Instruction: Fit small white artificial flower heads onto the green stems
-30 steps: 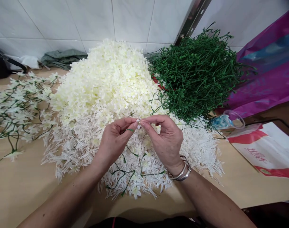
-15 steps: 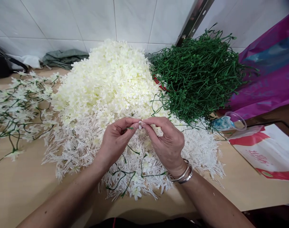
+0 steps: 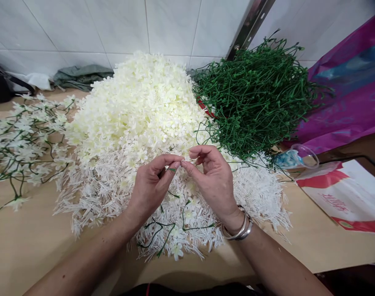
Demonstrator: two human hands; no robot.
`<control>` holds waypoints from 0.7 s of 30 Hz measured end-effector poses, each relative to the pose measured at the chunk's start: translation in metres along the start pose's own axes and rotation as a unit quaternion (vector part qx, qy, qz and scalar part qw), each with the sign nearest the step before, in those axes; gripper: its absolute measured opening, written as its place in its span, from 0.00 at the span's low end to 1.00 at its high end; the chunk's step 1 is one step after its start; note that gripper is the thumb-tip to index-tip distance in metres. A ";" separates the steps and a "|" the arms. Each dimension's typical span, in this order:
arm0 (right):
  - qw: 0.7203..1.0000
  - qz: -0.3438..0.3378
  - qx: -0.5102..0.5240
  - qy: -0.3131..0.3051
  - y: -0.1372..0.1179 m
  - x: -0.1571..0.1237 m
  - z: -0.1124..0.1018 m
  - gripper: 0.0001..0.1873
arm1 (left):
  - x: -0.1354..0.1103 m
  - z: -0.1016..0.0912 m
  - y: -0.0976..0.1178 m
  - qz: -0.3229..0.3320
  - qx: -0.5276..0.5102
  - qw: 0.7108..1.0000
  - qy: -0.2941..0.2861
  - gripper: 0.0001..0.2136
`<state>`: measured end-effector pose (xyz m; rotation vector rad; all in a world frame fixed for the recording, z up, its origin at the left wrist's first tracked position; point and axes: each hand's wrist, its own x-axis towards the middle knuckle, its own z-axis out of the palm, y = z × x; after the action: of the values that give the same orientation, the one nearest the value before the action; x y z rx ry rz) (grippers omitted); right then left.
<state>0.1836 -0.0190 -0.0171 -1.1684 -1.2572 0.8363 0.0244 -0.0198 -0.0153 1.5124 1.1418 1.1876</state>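
My left hand [image 3: 152, 185] is pinched on the tip of a green plastic stem [image 3: 162, 236] that trails down toward me over the white pieces. My right hand [image 3: 213, 179] meets it fingertip to fingertip, thumb and forefinger closed; what lies between them is hidden. Both hands hover over a spread of white spiky flower centres [image 3: 255, 193]. Behind them rises a big heap of cream fabric petals [image 3: 144, 102]. A pile of bare green stems [image 3: 255, 94] lies at the back right.
Finished sprigs with white blossoms [image 3: 24, 135] lie at the left on the tan table [image 3: 27, 242]. A purple plastic bag [image 3: 347, 94], a white and red bag [image 3: 344, 197] and a small clear cup [image 3: 295, 158] sit at the right. Tiled wall behind.
The small white flower seen between my fingertips earlier is no longer visible. My right hand's fingers have lifted and curled a little; both hands stay in place.
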 end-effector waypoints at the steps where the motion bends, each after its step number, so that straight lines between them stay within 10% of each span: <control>1: 1.000 0.012 0.014 -0.021 0.001 0.003 -0.003 0.16 | 0.000 0.000 0.000 0.017 0.015 1.000 -0.001 0.06; 5: 0.989 0.041 0.068 -0.122 0.002 0.009 -0.011 0.06 | -0.001 -0.002 0.000 0.094 0.065 0.993 -0.013 0.06; 10: 0.994 -0.056 0.024 -0.086 0.001 0.006 -0.011 0.06 | -0.003 0.000 -0.001 0.111 0.087 0.990 -0.007 0.06; 16: 0.958 -0.232 -0.160 -0.049 0.001 0.000 -0.010 0.08 | 0.000 -0.003 -0.001 0.033 0.034 0.998 -0.046 0.05; 21: 0.967 -0.213 -0.136 -0.043 0.003 0.001 -0.012 0.08 | 0.006 -0.014 0.012 -0.023 0.010 0.999 -0.033 0.05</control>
<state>0.1964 -0.0195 -0.0186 -1.0243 -1.6588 0.4056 0.0128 -0.0151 -0.0001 1.5222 1.1406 1.0902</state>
